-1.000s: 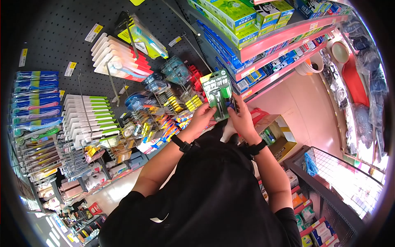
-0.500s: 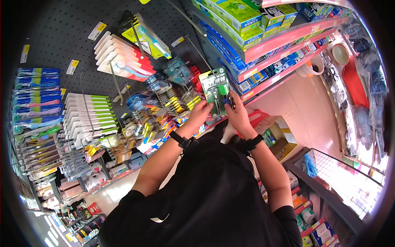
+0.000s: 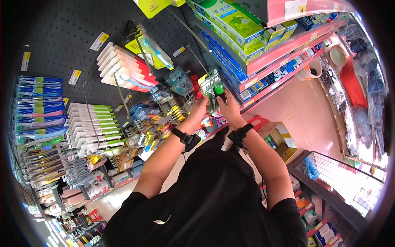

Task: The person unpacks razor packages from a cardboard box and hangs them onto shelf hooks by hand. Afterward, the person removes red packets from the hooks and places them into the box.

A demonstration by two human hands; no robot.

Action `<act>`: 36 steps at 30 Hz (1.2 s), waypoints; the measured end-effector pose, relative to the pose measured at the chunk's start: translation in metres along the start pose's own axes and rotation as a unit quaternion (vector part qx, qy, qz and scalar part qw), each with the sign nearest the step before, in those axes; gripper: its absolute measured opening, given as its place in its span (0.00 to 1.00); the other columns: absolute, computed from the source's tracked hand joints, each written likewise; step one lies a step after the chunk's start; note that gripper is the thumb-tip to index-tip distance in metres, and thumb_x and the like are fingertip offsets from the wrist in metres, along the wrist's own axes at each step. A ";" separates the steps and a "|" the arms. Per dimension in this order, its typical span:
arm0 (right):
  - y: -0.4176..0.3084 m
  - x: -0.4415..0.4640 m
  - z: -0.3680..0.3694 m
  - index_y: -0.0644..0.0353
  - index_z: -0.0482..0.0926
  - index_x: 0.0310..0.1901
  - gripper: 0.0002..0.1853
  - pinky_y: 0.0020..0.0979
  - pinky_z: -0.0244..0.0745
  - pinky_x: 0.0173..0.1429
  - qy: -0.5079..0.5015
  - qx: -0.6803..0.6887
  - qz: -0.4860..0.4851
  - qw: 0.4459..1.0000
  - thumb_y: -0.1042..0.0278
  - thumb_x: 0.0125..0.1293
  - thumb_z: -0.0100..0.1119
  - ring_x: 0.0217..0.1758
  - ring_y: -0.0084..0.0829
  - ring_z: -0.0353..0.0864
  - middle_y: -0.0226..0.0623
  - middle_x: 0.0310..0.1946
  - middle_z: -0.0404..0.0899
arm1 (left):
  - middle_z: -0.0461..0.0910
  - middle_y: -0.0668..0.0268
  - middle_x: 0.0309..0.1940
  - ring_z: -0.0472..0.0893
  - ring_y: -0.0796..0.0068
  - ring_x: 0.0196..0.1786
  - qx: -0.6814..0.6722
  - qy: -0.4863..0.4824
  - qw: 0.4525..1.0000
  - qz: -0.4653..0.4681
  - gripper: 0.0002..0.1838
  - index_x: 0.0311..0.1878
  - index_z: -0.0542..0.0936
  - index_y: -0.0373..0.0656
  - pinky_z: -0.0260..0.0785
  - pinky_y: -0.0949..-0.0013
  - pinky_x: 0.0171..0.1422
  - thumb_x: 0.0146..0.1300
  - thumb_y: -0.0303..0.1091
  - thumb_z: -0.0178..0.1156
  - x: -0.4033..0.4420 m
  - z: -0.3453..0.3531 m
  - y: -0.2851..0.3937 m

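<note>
Near the pegboard I hold a blister-packed card (image 3: 204,83) with dark green and yellow printing, tilted away from me. My left hand (image 3: 199,110) is closed on its lower left edge. My right hand (image 3: 231,108) is closed round a short dark cylinder with a bright green end (image 3: 219,88), in front of the card's right side. Whether this cylinder is fixed to the pack, I cannot tell. Both wrists wear black bands. Just behind the card hang small packs on hooks, and toothpaste boxes (image 3: 234,24) stand on the shelf to the upper right.
Packaged toothbrushes (image 3: 39,105) and white-and-green packs (image 3: 92,127) hang from the dark pegboard (image 3: 49,45) on the left. Pink-edged shelves (image 3: 284,41) jut out at right. An open carton (image 3: 286,144) sits on the floor, near a wire-mesh rack (image 3: 345,177).
The card has tilted and turned, so its front shows less. The green end of the cylinder now points more toward me. My right hand has shifted slightly left, and the view has moved a little.
</note>
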State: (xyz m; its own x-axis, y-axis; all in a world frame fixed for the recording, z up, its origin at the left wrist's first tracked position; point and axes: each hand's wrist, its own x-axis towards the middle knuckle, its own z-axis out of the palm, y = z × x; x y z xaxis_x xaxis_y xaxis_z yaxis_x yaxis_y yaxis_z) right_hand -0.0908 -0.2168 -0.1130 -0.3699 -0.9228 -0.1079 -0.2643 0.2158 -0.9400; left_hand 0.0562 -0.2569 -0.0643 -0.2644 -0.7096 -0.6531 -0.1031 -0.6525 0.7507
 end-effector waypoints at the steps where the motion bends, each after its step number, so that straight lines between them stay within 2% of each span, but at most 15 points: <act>1: 0.004 0.006 0.006 0.62 0.72 0.64 0.25 0.38 0.75 0.57 0.024 0.000 0.002 1.000 0.61 0.69 0.63 0.53 0.44 0.83 0.50 0.49 0.83 | 0.79 0.68 0.55 0.78 0.78 0.51 0.005 -0.001 1.000 0.001 0.27 0.68 0.72 0.44 0.70 0.67 0.54 0.77 0.53 0.50 0.002 0.000 0.000; 3: 0.006 0.014 0.012 0.62 0.72 0.63 0.25 0.39 0.75 0.57 0.026 -0.011 0.003 1.000 0.61 0.69 0.63 0.52 0.44 0.84 0.50 0.48 0.83 | 0.77 0.66 0.59 0.73 0.76 0.57 0.008 0.018 1.000 0.017 0.29 0.70 0.70 0.39 0.65 0.67 0.62 0.77 0.52 0.51 0.002 0.006 0.004; 8: 0.020 0.024 0.028 0.65 0.74 0.60 0.25 0.45 0.75 0.56 0.043 -0.041 -0.018 0.998 0.60 0.66 0.64 0.52 0.51 0.82 0.54 0.49 0.81 | 0.76 0.65 0.55 0.73 0.75 0.57 -0.004 0.015 0.997 0.076 0.23 0.64 0.73 0.39 0.64 0.67 0.63 0.78 0.46 0.51 -0.003 0.010 0.019; 10: 0.016 0.027 0.028 0.64 0.74 0.60 0.26 0.45 0.74 0.58 0.035 -0.021 -0.005 0.999 0.59 0.65 0.64 0.54 0.53 0.81 0.54 0.50 0.81 | 0.76 0.69 0.50 0.72 0.81 0.52 -0.038 0.046 0.988 0.143 0.17 0.61 0.72 0.42 0.64 0.71 0.58 0.78 0.41 0.51 -0.022 0.019 0.043; 11: 0.013 0.028 0.029 0.64 0.74 0.61 0.26 0.45 0.74 0.58 0.034 -0.016 -0.001 0.999 0.59 0.65 0.64 0.54 0.53 0.81 0.54 0.50 0.81 | 0.74 0.72 0.46 0.71 0.81 0.47 -0.004 0.028 0.986 0.163 0.19 0.63 0.72 0.45 0.66 0.72 0.54 0.76 0.43 0.54 -0.009 0.006 0.037; 16: 0.002 0.042 0.037 0.62 0.74 0.63 0.27 0.41 0.75 0.59 0.070 -0.045 -0.011 0.996 0.56 0.66 0.65 0.53 0.52 0.83 0.54 0.50 0.82 | 0.75 0.72 0.45 0.72 0.82 0.45 0.070 0.033 0.977 0.200 0.17 0.62 0.73 0.44 0.67 0.73 0.49 0.75 0.38 0.54 0.014 -0.010 0.061; 18: 0.001 0.051 0.044 0.63 0.73 0.62 0.27 0.45 0.73 0.62 0.062 -0.015 0.008 0.998 0.57 0.66 0.63 0.57 0.54 0.79 0.55 0.53 0.80 | 0.69 0.78 0.31 0.66 0.88 0.33 0.062 0.042 0.969 0.234 0.10 0.53 0.76 0.40 0.59 0.78 0.36 0.76 0.35 0.53 0.027 -0.013 0.067; 19: 0.001 0.055 0.050 0.62 0.73 0.63 0.27 0.45 0.72 0.64 0.078 -0.006 0.007 0.997 0.57 0.66 0.63 0.60 0.54 0.78 0.55 0.56 0.78 | 0.68 0.78 0.29 0.65 0.89 0.32 0.054 0.067 0.971 0.225 0.11 0.50 0.78 0.39 0.58 0.78 0.35 0.77 0.36 0.52 0.027 -0.011 0.071; 24: 0.011 0.077 0.082 0.60 0.74 0.63 0.26 0.39 0.70 0.66 0.146 0.029 0.012 0.989 0.59 0.66 0.65 0.62 0.50 0.77 0.52 0.57 0.78 | 0.72 0.76 0.31 0.67 0.87 0.33 0.080 0.047 0.971 0.220 0.12 0.50 0.78 0.39 0.61 0.77 0.38 0.78 0.36 0.51 0.046 -0.019 0.081; 26: 0.013 0.085 0.089 0.59 0.74 0.63 0.25 0.36 0.68 0.68 0.140 0.102 0.018 0.985 0.59 0.67 0.65 0.63 0.46 0.77 0.49 0.57 0.79 | 0.76 0.74 0.33 0.72 0.86 0.36 0.018 0.067 0.976 0.208 0.12 0.52 0.79 0.39 0.66 0.77 0.43 0.79 0.36 0.51 0.042 -0.012 0.091; 27: 0.010 0.087 0.086 0.57 0.72 0.66 0.26 0.35 0.67 0.69 0.124 0.087 0.019 0.988 0.60 0.69 0.63 0.63 0.44 0.76 0.49 0.60 0.77 | 0.79 0.67 0.50 0.76 0.77 0.52 0.072 0.045 0.974 0.209 0.17 0.60 0.75 0.38 0.70 0.66 0.61 0.77 0.40 0.53 0.065 -0.032 0.082; 30: 0.000 0.091 0.086 0.56 0.66 0.71 0.30 0.33 0.66 0.70 0.094 0.143 0.038 0.985 0.62 0.70 0.62 0.65 0.41 0.75 0.47 0.63 0.75 | 0.79 0.67 0.49 0.77 0.76 0.51 0.044 0.047 0.978 0.199 0.16 0.59 0.76 0.39 0.71 0.66 0.61 0.77 0.39 0.52 0.085 -0.039 0.086; 32: 0.024 0.110 0.103 0.57 0.59 0.75 0.34 0.33 0.65 0.71 0.073 0.160 0.030 0.984 0.64 0.71 0.61 0.66 0.38 0.74 0.45 0.65 0.73 | 0.79 0.67 0.49 0.78 0.76 0.50 0.041 0.053 0.979 0.192 0.15 0.59 0.76 0.39 0.71 0.66 0.61 0.77 0.38 0.52 0.089 -0.040 0.093; 34: 0.027 0.115 0.107 0.60 0.55 0.77 0.37 0.32 0.65 0.71 0.050 0.174 0.002 0.984 0.66 0.71 0.60 0.66 0.35 0.73 0.45 0.65 0.73 | 0.75 0.73 0.39 0.75 0.82 0.42 0.002 0.071 0.978 0.197 0.12 0.53 0.78 0.41 0.72 0.71 0.52 0.78 0.38 0.53 0.098 -0.043 0.095; 36: 0.027 0.117 0.113 0.61 0.50 0.78 0.39 0.31 0.65 0.70 0.076 0.132 -0.034 0.988 0.69 0.71 0.58 0.65 0.34 0.74 0.46 0.66 0.71 | 0.76 0.70 0.43 0.76 0.79 0.45 0.008 0.066 0.978 0.199 0.13 0.55 0.77 0.40 0.72 0.69 0.54 0.78 0.38 0.53 0.108 -0.046 0.097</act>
State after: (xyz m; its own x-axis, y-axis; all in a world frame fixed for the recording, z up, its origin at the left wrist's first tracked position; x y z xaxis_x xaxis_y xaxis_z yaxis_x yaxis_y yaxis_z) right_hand -0.0409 -0.3552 -0.1879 -0.4935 -0.8697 -0.0113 -0.0580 0.0458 -0.9973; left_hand 0.0618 -0.4090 -0.0660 -0.1602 -0.9350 -0.3163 -0.0320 -0.3153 0.9484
